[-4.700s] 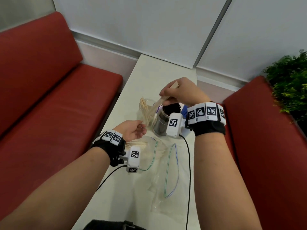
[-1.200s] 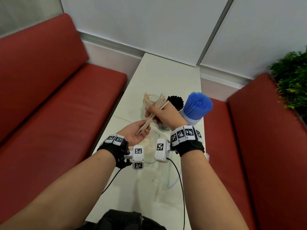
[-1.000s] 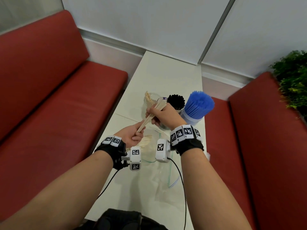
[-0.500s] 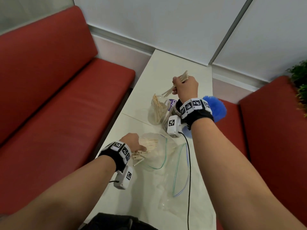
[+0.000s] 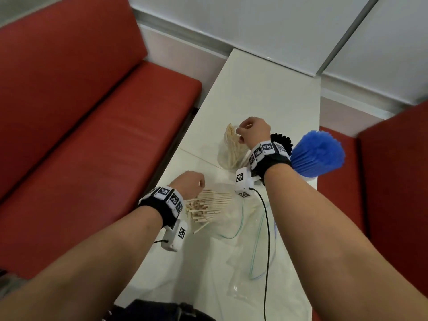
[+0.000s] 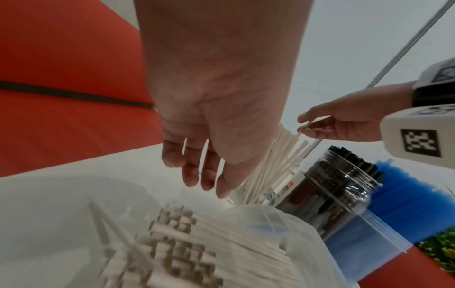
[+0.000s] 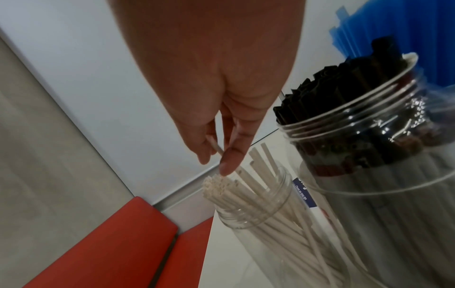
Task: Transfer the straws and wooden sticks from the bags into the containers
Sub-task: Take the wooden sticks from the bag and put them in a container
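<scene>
- The right hand (image 5: 253, 130) is over the clear jar (image 7: 258, 210) of wooden sticks; its fingers (image 7: 230, 157) pinch a single stick (image 7: 216, 149) just above the tops of the sticks already standing in the jar
- The standing sticks (image 5: 232, 147) lean to one side of the jar, their upper ends poking past the rim right under the right fingertips
- The left hand (image 5: 191, 184) hangs over the near pile of wooden sticks (image 5: 208, 206); its fingers (image 6: 194, 169) point down, loosely straight and slightly spread, released and gripping nothing
- That pile lies flat on the white table (image 5: 266, 93), just below and beside the left fingers, partly inside the mouth of a clear zip bag (image 5: 231, 218); a few sticks have slid out of the bundle toward the left wrist
- A second clear zip bag (image 5: 254, 274) lies flat on the table nearer the body, behind both hands
- Just beyond the right wrist stands a clear jar packed with black straws (image 7: 339, 83), touching or very close to the stick jar; which one cannot be told
- Further to the right of the right hand a thick bunch of blue straws (image 5: 317, 154) stands upright; its container is mostly hidden
- Both wrists wear black bands with white camera blocks; a black cable (image 5: 266, 228) runs from the right one across the bags
- Red benches (image 5: 81, 126) flank the table on both sides
</scene>
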The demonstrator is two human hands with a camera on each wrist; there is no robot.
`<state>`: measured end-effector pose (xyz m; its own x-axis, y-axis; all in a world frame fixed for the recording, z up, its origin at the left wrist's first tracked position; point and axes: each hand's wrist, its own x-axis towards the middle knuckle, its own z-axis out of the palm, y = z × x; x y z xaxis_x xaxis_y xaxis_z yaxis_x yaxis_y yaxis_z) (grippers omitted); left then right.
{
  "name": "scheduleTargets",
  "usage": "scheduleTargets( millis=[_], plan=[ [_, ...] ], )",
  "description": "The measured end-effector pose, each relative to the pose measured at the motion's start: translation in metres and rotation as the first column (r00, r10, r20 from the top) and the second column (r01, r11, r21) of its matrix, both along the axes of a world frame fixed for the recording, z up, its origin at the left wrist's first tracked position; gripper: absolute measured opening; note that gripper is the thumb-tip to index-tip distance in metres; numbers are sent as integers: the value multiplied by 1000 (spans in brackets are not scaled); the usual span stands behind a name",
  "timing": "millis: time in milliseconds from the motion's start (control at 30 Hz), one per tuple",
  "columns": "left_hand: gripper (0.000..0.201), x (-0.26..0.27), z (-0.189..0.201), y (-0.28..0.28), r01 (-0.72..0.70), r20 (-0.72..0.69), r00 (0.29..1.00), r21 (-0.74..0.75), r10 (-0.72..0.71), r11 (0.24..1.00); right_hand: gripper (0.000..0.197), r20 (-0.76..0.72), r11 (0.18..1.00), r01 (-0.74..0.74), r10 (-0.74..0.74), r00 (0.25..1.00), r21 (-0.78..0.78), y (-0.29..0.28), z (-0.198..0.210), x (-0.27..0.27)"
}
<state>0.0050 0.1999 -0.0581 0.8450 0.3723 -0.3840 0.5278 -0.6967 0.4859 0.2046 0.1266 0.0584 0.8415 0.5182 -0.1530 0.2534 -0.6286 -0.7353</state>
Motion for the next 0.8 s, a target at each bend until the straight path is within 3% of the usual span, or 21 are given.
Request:
scheduleTargets(
  millis=[133,267,300,367,400,467,500,567,700,800],
  plan=[
    [26,30,0,24,3,-4,1000,91,-3,996,27,12,997,16,-17,1000,78,-2,-3,0],
    [33,65,-2,39,96,-81,993,194,-82,976,17,184,982,11,-47,982,188,-9,6,-17],
    [35,74,-4,41,132,-109,988,214,-110,968,15,164,984,-22,-7,986,179,-11,7,-23],
    [37,87,-12,42,200,-164,973,248,-162,948,13,25,974,-219,218,976,62,-17,1,-38],
    [37,91,-17,42,220,-180,968,267,-175,938,13,-69,927,-371,367,927,-51,-20,-6,-47],
    [35,96,-27,42,266,-215,955,301,-207,916,14,-264,729,-620,561,784,-290,-26,-26,-65],
    [36,97,-32,43,301,-244,942,311,-230,902,17,-340,630,-683,592,730,-370,-30,-38,-74],
    [36,99,-39,45,348,-290,922,328,-257,878,24,-397,506,-727,615,682,-465,-38,-61,-88],
    [33,96,-49,46,395,-322,905,388,-279,833,36,-350,471,-686,615,706,-555,-48,-91,-111],
    [29,94,-51,44,481,-374,867,455,-330,750,52,-302,402,-662,659,689,-632,-50,-101,-122]
  ],
)
